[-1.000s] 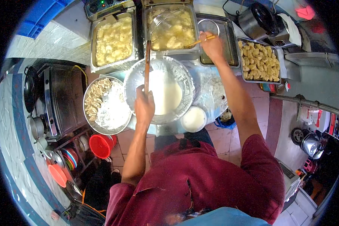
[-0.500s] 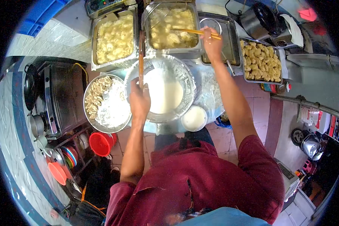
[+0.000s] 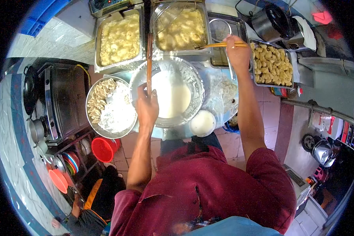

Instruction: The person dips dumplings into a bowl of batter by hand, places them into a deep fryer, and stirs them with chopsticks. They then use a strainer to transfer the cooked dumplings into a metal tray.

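My left hand (image 3: 146, 109) is wrapped round a long brown wooden handle (image 3: 149, 63) that points away from me, past the batter bowl's (image 3: 202, 92) left side. Wire arcs (image 3: 161, 11) show over the middle fryer (image 3: 181, 52) beyond it. In my right hand (image 3: 238, 55) are wooden chopsticks (image 3: 216, 45), their tips at that fryer's near right corner. Pale dough pieces (image 3: 181, 37) float in its oil. A ring-headed metal tool (image 3: 231, 28) lies over the dark tray (image 3: 244, 33), its handle passing close to my right hand.
The left fryer (image 3: 98, 59) holds more frying pieces. A round pan (image 3: 91, 125) of floured pieces and a small white bowl (image 3: 202, 123) flank the batter. Fried pieces fill a tray (image 3: 259, 83) at right. A red bucket (image 3: 105, 149) and another person's arm (image 3: 76, 206) are lower left.
My right hand has moved right and slightly down, drawing the chopsticks from over the oil to the fryer's edge. The ring-headed tool's handle has shifted left. My left hand has barely moved.
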A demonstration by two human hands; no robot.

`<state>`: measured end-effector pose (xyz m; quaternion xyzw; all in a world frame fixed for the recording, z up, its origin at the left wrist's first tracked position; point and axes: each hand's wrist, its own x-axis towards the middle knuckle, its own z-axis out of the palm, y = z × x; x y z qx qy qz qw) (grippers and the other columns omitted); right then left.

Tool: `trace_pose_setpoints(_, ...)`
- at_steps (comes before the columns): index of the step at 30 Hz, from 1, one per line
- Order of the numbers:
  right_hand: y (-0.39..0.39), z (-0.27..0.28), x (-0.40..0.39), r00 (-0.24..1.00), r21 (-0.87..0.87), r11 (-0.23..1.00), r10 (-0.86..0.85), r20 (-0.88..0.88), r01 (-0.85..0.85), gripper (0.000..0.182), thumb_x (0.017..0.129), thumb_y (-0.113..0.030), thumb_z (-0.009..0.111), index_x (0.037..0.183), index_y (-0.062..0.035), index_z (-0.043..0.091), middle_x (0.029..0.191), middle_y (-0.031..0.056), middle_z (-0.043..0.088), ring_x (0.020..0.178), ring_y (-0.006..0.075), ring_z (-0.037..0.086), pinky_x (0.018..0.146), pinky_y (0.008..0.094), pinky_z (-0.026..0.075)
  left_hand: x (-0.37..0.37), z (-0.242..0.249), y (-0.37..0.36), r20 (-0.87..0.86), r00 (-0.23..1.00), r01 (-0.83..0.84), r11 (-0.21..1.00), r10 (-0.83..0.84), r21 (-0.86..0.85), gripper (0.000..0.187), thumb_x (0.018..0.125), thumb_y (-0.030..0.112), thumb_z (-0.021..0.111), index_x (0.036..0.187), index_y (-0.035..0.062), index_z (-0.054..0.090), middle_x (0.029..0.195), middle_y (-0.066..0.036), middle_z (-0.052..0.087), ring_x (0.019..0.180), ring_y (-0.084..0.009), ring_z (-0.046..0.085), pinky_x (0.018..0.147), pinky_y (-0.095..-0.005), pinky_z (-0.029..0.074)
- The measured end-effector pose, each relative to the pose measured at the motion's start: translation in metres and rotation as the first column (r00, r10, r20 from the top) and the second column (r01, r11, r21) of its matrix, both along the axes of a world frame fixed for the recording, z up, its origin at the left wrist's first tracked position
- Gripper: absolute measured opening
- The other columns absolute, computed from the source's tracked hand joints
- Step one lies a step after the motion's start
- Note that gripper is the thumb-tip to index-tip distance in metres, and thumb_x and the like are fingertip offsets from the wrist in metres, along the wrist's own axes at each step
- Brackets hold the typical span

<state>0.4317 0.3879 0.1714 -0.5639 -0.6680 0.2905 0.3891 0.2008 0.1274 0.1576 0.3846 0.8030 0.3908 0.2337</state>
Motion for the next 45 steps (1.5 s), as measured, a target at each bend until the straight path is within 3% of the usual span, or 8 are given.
trace_pose_setpoints(5,0.005,-0.042,-0.009,0.997,-0.076,0.996,0.032,-0.074,-0.037,0.028,0.096,-0.027,0.061,0.093,-0.0025,0.073,0.082,0.0107,0.075,0.072,0.0229,0.070,0.069,0.0347,0.053,0.002,-0.001,0.001,-0.019,1.000,0.013,1.000,-0.012,0.029,0.035,0.095,0.012,0.059,0.125,-0.0022,0.049,0.078,-0.026,0.066,0.068,-0.0376,0.067,0.064,-0.0451,0.050)
trace_pose_setpoints(8,0.004,-0.066,-0.025,0.968,-0.243,0.968,-0.004,-0.250,-0.059,0.029,0.098,-0.025,0.059,0.098,0.0015,0.070,0.089,0.0059,0.074,0.065,0.0116,0.062,0.065,0.0274,0.049,0.001,-0.001,0.002,-0.005,1.000,0.011,1.000,-0.011,0.011,0.035,0.095,0.012,0.059,0.125,-0.0030,0.049,0.079,-0.027,0.066,0.070,-0.0380,0.068,0.064,-0.0452,0.050)
trace_pose_setpoints(12,0.004,-0.106,-0.041,0.944,-0.308,0.947,-0.017,-0.330,-0.090,0.030,0.099,-0.025,0.056,0.102,0.0019,0.068,0.092,0.0070,0.074,0.067,0.0120,0.065,0.065,0.0275,0.051,0.001,0.002,0.003,0.031,1.000,-0.002,1.000,0.002,-0.018,0.035,0.095,0.011,0.058,0.125,-0.0038,0.049,0.081,-0.027,0.066,0.070,-0.0377,0.067,0.064,-0.0446,0.050)
trace_pose_setpoints(15,-0.001,-0.109,-0.049,0.900,-0.252,0.961,-0.011,-0.435,-0.110,0.033,0.100,-0.030,0.054,0.101,-0.0003,0.069,0.086,0.0057,0.072,0.064,0.0093,0.061,0.058,0.0248,0.047,0.000,0.008,0.002,0.057,0.998,-0.028,0.998,0.032,-0.063,0.039,0.097,0.015,0.060,0.131,-0.0023,0.051,0.092,-0.020,0.067,0.081,-0.0245,0.064,0.074,-0.0373,0.051)
trace_pose_setpoints(23,0.007,-0.085,-0.039,0.769,-0.263,0.964,-0.134,-0.625,-0.045,0.036,0.101,-0.035,0.054,0.095,-0.0030,0.069,0.070,0.0030,0.065,0.057,0.0069,0.053,0.053,0.0227,0.042,-0.002,0.006,-0.001,0.068,0.995,-0.076,0.997,0.076,0.005,0.040,0.098,0.015,0.061,0.132,-0.0024,0.049,0.094,-0.018,0.067,0.081,-0.0207,0.062,0.074,-0.0359,0.050)
trace_pose_setpoints(36,0.006,-0.063,-0.023,0.862,-0.131,0.991,-0.099,-0.497,0.038,0.036,0.101,-0.030,0.053,0.092,0.0000,0.071,0.070,0.0044,0.066,0.063,0.0112,0.061,0.062,0.0268,0.046,-0.002,0.008,-0.001,0.108,0.990,-0.087,0.996,0.086,0.009,0.039,0.098,0.014,0.060,0.130,-0.0043,0.049,0.088,-0.012,0.062,0.075,-0.0161,0.054,0.069,-0.0319,0.047)
trace_pose_setpoints(39,0.007,-0.062,-0.020,0.860,-0.112,0.992,-0.108,-0.499,0.060,0.036,0.102,-0.030,0.054,0.092,0.0002,0.071,0.072,0.0053,0.067,0.064,0.0114,0.062,0.064,0.0269,0.046,-0.006,-0.009,0.000,-0.016,0.999,-0.043,0.987,0.046,0.157,0.040,0.094,0.012,0.062,0.128,-0.0043,0.049,0.084,-0.019,0.064,0.069,-0.0259,0.063,0.063,-0.0389,0.049)
trace_pose_setpoints(45,-0.008,-0.051,-0.017,0.856,-0.162,0.984,-0.141,-0.498,0.068,0.037,0.101,-0.034,0.056,0.094,-0.0003,0.071,0.073,0.0050,0.069,0.064,0.0105,0.062,0.063,0.0262,0.047,-0.002,-0.009,-0.002,0.023,0.998,-0.060,0.995,0.059,0.076,0.038,0.094,0.012,0.062,0.126,-0.0039,0.051,0.083,-0.020,0.064,0.068,-0.0268,0.063,0.063,-0.0406,0.049)
